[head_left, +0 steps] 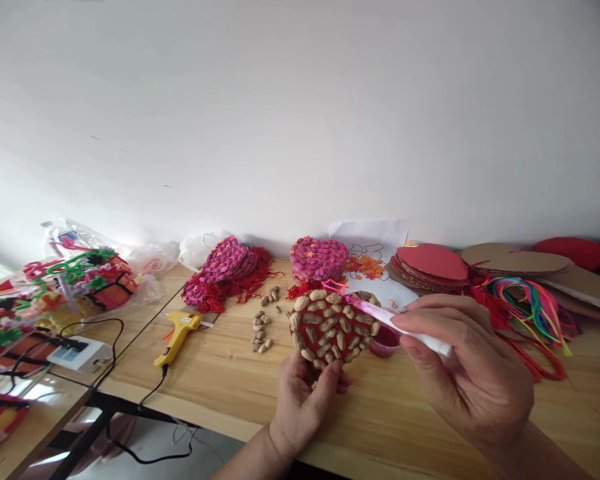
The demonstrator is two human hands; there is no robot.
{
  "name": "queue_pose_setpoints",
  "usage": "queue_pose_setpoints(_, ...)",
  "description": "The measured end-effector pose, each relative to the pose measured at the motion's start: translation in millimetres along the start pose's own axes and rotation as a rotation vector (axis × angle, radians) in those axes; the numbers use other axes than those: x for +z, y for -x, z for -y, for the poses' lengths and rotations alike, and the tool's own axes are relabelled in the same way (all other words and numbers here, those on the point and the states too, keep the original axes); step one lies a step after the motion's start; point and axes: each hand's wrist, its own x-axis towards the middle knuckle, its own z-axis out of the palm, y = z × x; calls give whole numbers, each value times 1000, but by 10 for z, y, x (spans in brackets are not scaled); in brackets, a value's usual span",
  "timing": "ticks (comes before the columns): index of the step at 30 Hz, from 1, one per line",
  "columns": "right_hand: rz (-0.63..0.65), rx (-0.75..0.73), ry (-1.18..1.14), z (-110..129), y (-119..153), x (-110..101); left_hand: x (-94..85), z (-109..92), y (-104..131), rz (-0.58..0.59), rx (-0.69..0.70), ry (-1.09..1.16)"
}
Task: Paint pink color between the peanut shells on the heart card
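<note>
My left hand (307, 397) grips the lower edge of a red heart-shaped board (307, 319) covered with peanuts in their shells. A pink cord loop rises from the top of it. In my right hand (473, 373) is a white-handled paintbrush (400, 325), pinched between thumb and fingers. Its pink-stained tip is at the upper right peanuts; whether it touches them I cannot tell. Behind the brush, partly hidden, stands a small cup of dark pink paint (385, 340). Loose peanuts (261, 330) lie on the table to the left of the board.
A yellow glue gun (180, 333) with a cord lies left, near a white power strip (83, 355). Pink peanut hearts (317, 259) stand behind. To the right are stacked red hearts (433, 261), coloured cords (535, 303) and red-handled scissors (547, 367). Pipe-cleaner crafts (100, 277) crowd the far left.
</note>
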Motion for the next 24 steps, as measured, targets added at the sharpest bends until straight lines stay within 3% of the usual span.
queue_pose_setpoints(24, -57, 20, 50, -15, 0, -16, 1, 4, -15, -7, -6, 34)
